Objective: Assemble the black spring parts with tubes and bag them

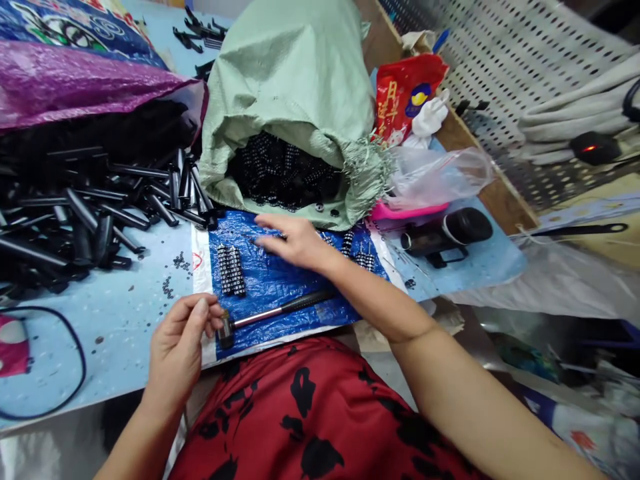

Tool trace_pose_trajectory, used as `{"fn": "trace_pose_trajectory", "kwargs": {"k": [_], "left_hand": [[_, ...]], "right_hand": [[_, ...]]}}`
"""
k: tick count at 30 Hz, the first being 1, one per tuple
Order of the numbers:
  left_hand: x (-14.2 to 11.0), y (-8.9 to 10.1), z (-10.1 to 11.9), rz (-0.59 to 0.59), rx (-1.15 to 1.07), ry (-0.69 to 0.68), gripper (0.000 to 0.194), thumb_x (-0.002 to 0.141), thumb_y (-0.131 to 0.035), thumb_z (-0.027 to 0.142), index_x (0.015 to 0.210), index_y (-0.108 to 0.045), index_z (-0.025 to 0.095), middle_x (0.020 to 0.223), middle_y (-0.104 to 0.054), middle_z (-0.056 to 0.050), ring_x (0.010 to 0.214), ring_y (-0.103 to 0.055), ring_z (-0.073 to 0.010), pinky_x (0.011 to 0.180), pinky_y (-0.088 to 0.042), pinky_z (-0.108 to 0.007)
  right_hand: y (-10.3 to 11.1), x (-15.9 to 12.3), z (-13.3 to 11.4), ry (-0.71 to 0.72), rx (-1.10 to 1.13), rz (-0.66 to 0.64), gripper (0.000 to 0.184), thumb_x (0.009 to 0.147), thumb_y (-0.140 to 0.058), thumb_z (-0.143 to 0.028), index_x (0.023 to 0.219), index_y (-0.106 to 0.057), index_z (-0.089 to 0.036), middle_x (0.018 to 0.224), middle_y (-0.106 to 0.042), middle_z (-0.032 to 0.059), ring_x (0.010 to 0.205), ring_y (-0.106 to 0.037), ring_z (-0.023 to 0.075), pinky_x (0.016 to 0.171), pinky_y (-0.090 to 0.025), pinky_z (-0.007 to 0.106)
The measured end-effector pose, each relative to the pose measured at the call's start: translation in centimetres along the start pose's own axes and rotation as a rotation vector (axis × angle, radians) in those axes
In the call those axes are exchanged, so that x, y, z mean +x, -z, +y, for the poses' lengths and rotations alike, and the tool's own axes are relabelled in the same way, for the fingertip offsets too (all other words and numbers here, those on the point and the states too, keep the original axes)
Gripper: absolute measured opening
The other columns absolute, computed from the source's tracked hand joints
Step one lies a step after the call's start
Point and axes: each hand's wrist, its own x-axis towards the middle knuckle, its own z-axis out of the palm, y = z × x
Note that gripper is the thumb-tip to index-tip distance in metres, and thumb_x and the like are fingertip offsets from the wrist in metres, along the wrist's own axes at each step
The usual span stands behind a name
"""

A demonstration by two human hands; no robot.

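My left hand [183, 337] is closed in a pinch beside the hammer [257, 316], over the near left corner of the blue sheet [273, 287]. What its fingertips hold, if anything, cannot be made out. Over the far part of that sheet, my right hand [297, 245] reaches across with its fingers stretched out and apart, just below the sack's mouth. Dark bits show under those fingers. To their left lie short columns of small black pieces with white marks [231, 270]; similar columns [364, 259] lie right of my wrist, partly hidden by it.
A green woven sack [295, 73] full of black pieces lies open at the back. Black plastic parts [95, 213] spill from a purple bag [85, 80] at left. At right are a black flask [447, 233], a red packet [405, 93] and a wooden edge board [493, 173].
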Motion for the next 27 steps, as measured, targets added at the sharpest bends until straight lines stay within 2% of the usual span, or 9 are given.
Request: {"fn": "trace_pose_trajectory", "kwargs": {"k": [1, 3, 7, 10, 12, 17, 22, 25, 27], "left_hand": [[0.2, 0.0, 0.2, 0.005, 0.007, -0.014, 0.029, 0.095, -0.073, 0.048, 0.104, -0.074, 0.020, 0.090, -0.072, -0.004, 0.073, -0.062, -0.0117, 0.065, -0.049, -0.021], [0.6, -0.6, 0.6, -0.003, 0.017, -0.036, 0.030, 0.095, -0.073, 0.049, 0.102, -0.074, 0.020, 0.088, -0.072, -0.004, 0.071, -0.062, -0.0119, 0.063, -0.049, -0.021], [0.7, -2.3, 1.4, -0.097, 0.086, -0.040, 0.034, 0.093, -0.074, 0.053, 0.100, -0.076, 0.019, 0.084, -0.072, -0.005, 0.068, -0.063, -0.0131, 0.060, -0.051, -0.022], [0.5, -2.8, 1.6, -0.118, 0.144, -0.043, 0.036, 0.093, -0.073, 0.054, 0.099, -0.077, 0.019, 0.083, -0.072, -0.006, 0.068, -0.063, -0.0135, 0.061, -0.052, -0.023], [0.6, -2.7, 1.6, -0.104, 0.147, -0.033, 0.037, 0.092, -0.073, 0.055, 0.098, -0.076, 0.019, 0.082, -0.072, -0.005, 0.066, -0.063, -0.0138, 0.057, -0.050, -0.023], [1.4, -3.2, 2.0, -0.134, 0.174, -0.046, 0.040, 0.091, -0.074, 0.058, 0.096, -0.076, 0.018, 0.080, -0.072, -0.006, 0.065, -0.063, -0.0144, 0.058, -0.050, -0.024], [2.6, -4.9, 2.6, -0.215, 0.118, -0.056, 0.041, 0.090, -0.074, 0.059, 0.093, -0.076, 0.018, 0.078, -0.071, -0.006, 0.064, -0.062, -0.0146, 0.057, -0.048, -0.024], [3.8, -6.2, 3.0, -0.112, 0.044, -0.133, 0.038, 0.093, -0.072, 0.056, 0.098, -0.076, 0.019, 0.090, -0.074, -0.007, 0.080, -0.068, -0.0171, 0.073, -0.054, -0.027], [4.8, -7.2, 3.4, -0.040, 0.011, -0.232, 0.038, 0.096, -0.069, 0.056, 0.104, -0.075, 0.019, 0.102, -0.074, -0.007, 0.096, -0.068, -0.0189, 0.090, -0.054, -0.030]], "right_hand": [[1.2, 1.1, 1.3, -0.131, -0.113, 0.056, 0.048, 0.110, -0.041, -0.042, 0.144, -0.060, -0.013, 0.136, -0.066, 0.0147, 0.123, -0.064, 0.0203, 0.112, -0.049, 0.036], [3.3, 3.6, 3.8, -0.256, -0.413, -0.001, 0.045, 0.109, -0.031, -0.024, 0.140, -0.062, -0.014, 0.130, -0.065, 0.0164, 0.115, -0.065, 0.0236, 0.101, -0.050, 0.037], [5.1, 7.6, 7.3, -0.166, -0.653, -0.245, 0.052, 0.101, -0.032, -0.009, 0.145, -0.059, -0.019, 0.139, -0.060, 0.0178, 0.110, -0.066, 0.0256, 0.089, -0.051, 0.036], [4.9, 8.7, 8.6, -0.166, -0.715, -0.315, 0.047, 0.101, -0.034, -0.011, 0.137, -0.064, -0.014, 0.133, -0.062, 0.0209, 0.108, -0.066, 0.0283, 0.088, -0.052, 0.038], [4.6, 8.6, 9.0, -0.157, -0.743, -0.339, 0.049, 0.101, -0.033, -0.012, 0.142, -0.061, -0.014, 0.131, -0.062, 0.0224, 0.109, -0.066, 0.0293, 0.089, -0.051, 0.039], [4.8, 7.5, 8.2, -0.087, -0.810, -0.331, 0.050, 0.103, -0.025, -0.012, 0.142, -0.056, -0.012, 0.128, -0.061, 0.0241, 0.107, -0.065, 0.0298, 0.087, -0.048, 0.039], [6.4, 5.2, 5.8, -0.033, -0.763, -0.290, 0.046, 0.102, -0.025, -0.011, 0.136, -0.056, -0.009, 0.125, -0.063, 0.0222, 0.102, -0.063, 0.0225, 0.087, -0.046, 0.034], [6.8, 2.2, 3.2, -0.006, -0.480, -0.181, 0.040, 0.101, -0.032, -0.009, 0.132, -0.057, -0.010, 0.127, -0.064, 0.0182, 0.101, -0.062, 0.0188, 0.089, -0.047, 0.032], [6.4, -0.1, 1.1, 0.020, -0.125, -0.107, 0.030, 0.102, -0.042, -0.016, 0.128, -0.057, -0.013, 0.123, -0.066, 0.0129, 0.099, -0.063, 0.0154, 0.090, -0.049, 0.029]]}}
